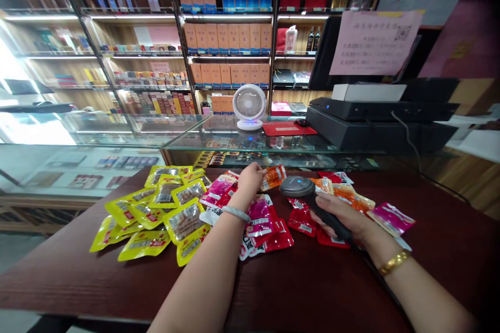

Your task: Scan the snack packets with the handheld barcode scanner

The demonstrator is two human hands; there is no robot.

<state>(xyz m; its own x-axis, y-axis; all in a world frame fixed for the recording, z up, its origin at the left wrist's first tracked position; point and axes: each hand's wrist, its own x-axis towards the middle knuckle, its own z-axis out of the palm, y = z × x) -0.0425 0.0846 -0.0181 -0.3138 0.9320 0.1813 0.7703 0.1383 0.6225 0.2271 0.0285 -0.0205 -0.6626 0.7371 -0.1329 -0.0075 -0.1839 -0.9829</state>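
My right hand [339, 213] is wrapped round the handle of a dark barcode scanner [297, 186], its head pointing left. At the far side of the pile, my left hand [251, 179] has its fingers closed at the left end of an orange snack packet [274, 177]. Below that hand lie pink and red snack packets [262, 217], partly hidden by my forearm. Several yellow snack packets [152, 213] are heaped to the left. Around my right hand are more red packets [302, 217], orange packets [353, 199] and a purple one [392, 217].
The packets lie on a dark reddish-brown table [78, 281]. Behind it stands a glass display counter [219, 138] with a white fan [249, 106] and a red mat [289, 129]. A black cash register unit [351, 127] is at right. The scanner's cable [385, 283] runs toward me.
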